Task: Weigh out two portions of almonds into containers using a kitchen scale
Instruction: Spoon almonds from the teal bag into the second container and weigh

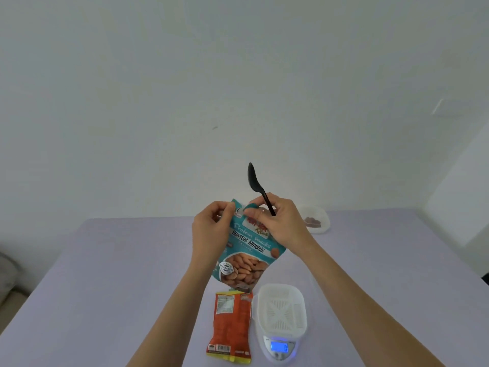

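I hold a teal bag of roasted almonds (244,256) up above the table. My left hand (211,229) pinches its top left corner. My right hand (275,221) pinches the top edge beside it and also grips a black plastic spoon (258,186), whose bowl points upward. Below, a white empty container (281,308) sits on a white kitchen scale (279,349) with a lit blue display. A second white container (316,218) with a few almonds in it stands at the table's far right, partly hidden behind my right hand.
An orange snack packet (231,327) lies flat on the lavender table (105,287), just left of the scale. A white wall rises behind the table. Something grey shows at the left edge below the table.
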